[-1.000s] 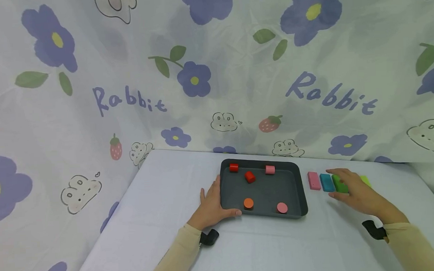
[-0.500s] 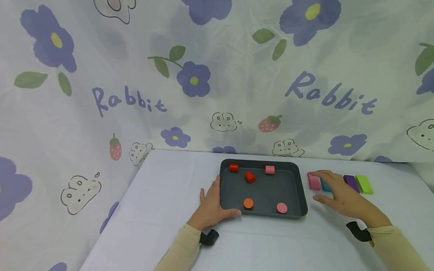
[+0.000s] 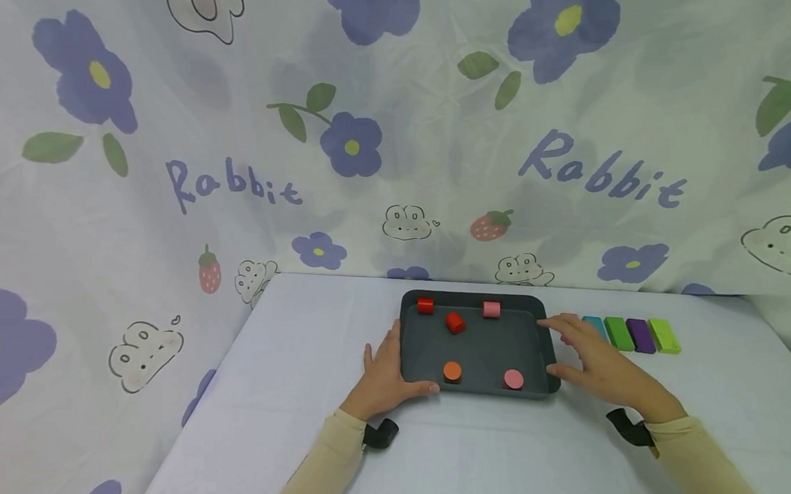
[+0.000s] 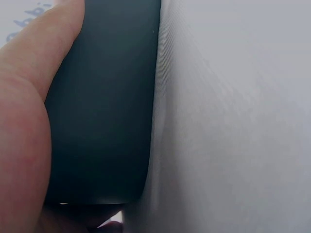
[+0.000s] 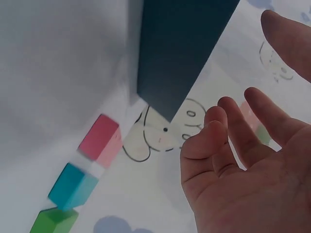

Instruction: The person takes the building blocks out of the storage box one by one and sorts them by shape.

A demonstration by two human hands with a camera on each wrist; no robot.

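Note:
A dark grey rectangular tray lies on the white table. Inside are two red cylinders and a pink cylinder toward the back; an orange round piece and a pink round piece stand near the front. My left hand rests at the tray's front left corner, fingers straight along its side and thumb at the front edge. In the left wrist view the thumb lies against the tray wall. My right hand hovers by the tray's right edge, fingers spread, holding nothing.
Right of the tray is a row of blocks: pink, partly hidden by the right hand in the head view, blue, green, purple and yellow-green. A patterned cloth hangs behind the table.
My right hand has moved left from above the blocks to the tray's right edge, uncovering the green, purple and yellow-green blocks. My left hand and the tray have stayed put.

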